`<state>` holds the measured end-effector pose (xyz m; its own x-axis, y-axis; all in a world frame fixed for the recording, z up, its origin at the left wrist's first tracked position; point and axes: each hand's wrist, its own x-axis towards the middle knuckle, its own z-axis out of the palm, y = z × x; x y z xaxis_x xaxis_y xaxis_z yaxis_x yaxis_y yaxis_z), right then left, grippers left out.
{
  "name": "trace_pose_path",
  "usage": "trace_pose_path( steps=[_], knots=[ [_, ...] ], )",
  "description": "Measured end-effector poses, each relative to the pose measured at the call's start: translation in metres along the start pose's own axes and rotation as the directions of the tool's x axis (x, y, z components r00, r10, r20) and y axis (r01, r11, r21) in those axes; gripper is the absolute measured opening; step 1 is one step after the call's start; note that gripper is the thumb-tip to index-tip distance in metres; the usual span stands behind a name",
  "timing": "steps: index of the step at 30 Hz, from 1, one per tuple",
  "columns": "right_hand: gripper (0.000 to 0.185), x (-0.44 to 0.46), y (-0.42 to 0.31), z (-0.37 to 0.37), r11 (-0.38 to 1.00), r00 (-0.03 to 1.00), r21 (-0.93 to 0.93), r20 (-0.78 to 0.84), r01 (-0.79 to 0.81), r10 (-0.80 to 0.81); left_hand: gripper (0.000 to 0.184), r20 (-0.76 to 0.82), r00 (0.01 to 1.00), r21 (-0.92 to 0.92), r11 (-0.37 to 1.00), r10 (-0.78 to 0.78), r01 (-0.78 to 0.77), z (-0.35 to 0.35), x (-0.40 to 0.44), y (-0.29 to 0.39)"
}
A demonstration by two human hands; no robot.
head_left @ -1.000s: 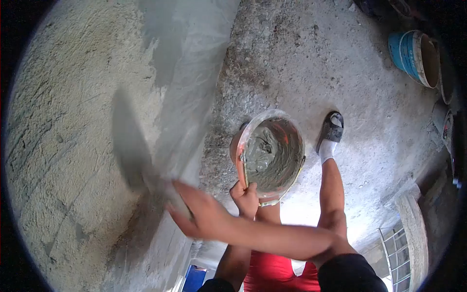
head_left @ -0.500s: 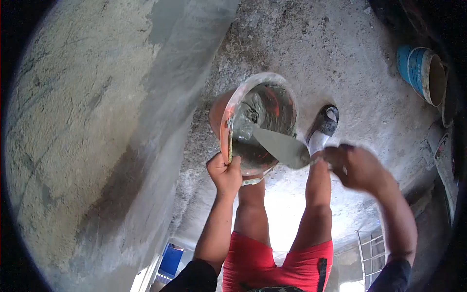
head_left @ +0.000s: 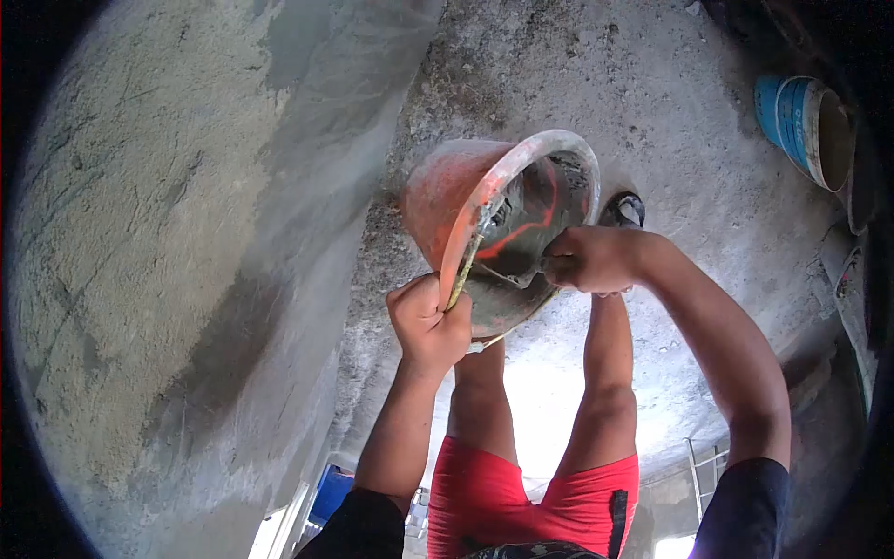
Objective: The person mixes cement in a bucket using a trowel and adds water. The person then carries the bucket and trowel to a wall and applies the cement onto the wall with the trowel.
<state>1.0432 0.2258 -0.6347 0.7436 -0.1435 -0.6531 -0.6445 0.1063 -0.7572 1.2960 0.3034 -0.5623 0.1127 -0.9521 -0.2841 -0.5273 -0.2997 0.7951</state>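
An orange bucket (head_left: 453, 182), smeared with grey, is tilted so that its mouth faces right and toward me. My left hand (head_left: 430, 319) is closed on its near-left rim, over the yellowish handle (head_left: 466, 270). At the right side of the mouth is my right hand (head_left: 598, 260), fingers wrapped round the grip of a trowel. The trowel's blade (head_left: 521, 267) reaches into the bucket and blends with the grey inside, so its outline is hard to make out. Wet grey mortar (head_left: 496, 216) clings inside the bucket, partly hidden by the rim.
On the left rises a wall (head_left: 177, 205), rough in part and smooth grey along a strip. A blue and white bucket (head_left: 803, 130) lies on the grey floor (head_left: 689, 186) at the right. My legs and a sandalled foot (head_left: 626, 210) are close to the orange bucket.
My right hand has moved left and up to the bucket's mouth, taking the trowel blade deeper inside. The bucket has tipped further over, its mouth shifting right, with my left hand still on it.
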Motion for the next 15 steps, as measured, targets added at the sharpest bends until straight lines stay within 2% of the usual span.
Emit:
trace_pose_path(
  steps=[1,2,3,4,5,6,7,11,12,15],
  knots=[
    [0.030,-0.008,-0.007,-0.012,0.956,0.984,0.255,0.132,-0.148,0.117,0.022,0.022,1.000,-0.008,1.000,-0.015,0.015,0.000,0.000,-0.002],
    [0.033,-0.012,-0.011,-0.020,0.829,0.940,0.465,0.283,-0.310,0.192,0.022,0.020,1.000,-0.008,1.000,-0.008,0.008,0.000,0.000,-0.004],
    [0.034,-0.013,0.008,-0.008,0.735,0.949,0.612,0.284,-0.291,0.139,0.021,0.011,0.998,-0.069,0.995,-0.069,0.070,-0.002,-0.002,-0.007],
    [0.034,-0.020,0.018,-0.004,0.737,0.949,0.611,0.282,-0.289,0.139,0.020,0.007,0.991,-0.133,0.982,-0.131,0.131,-0.004,-0.005,-0.008],
    [0.034,-0.026,0.024,-0.001,0.667,0.946,0.679,0.293,-0.307,0.137,0.020,0.003,0.992,-0.134,0.983,-0.128,0.127,-0.007,-0.007,-0.009],
    [0.035,-0.031,0.028,0.001,0.591,0.943,0.740,0.305,-0.322,0.132,0.009,0.008,0.977,-0.230,0.950,-0.215,0.211,-0.011,-0.009,-0.010],
    [0.036,-0.041,0.024,-0.003,0.537,0.932,0.765,0.333,-0.357,0.144,0.007,0.017,0.954,-0.323,0.902,-0.299,0.288,-0.013,-0.010,-0.011],
    [0.036,-0.073,0.022,-0.012,0.512,0.969,0.823,0.228,-0.247,0.100,0.021,-0.004,0.934,-0.457,0.832,-0.357,0.316,-0.018,-0.011,-0.014],
    [0.036,-0.080,0.019,-0.013,0.523,0.969,0.816,0.227,-0.246,0.102,0.009,-0.051,0.933,-0.492,0.822,-0.355,0.286,-0.017,-0.008,-0.008],
    [0.027,-0.095,0.009,-0.015,0.477,0.997,0.875,0.072,-0.081,0.036,0.006,-0.157,0.915,-0.544,0.806,-0.372,0.234,-0.017,0.000,-0.005]
  ],
)
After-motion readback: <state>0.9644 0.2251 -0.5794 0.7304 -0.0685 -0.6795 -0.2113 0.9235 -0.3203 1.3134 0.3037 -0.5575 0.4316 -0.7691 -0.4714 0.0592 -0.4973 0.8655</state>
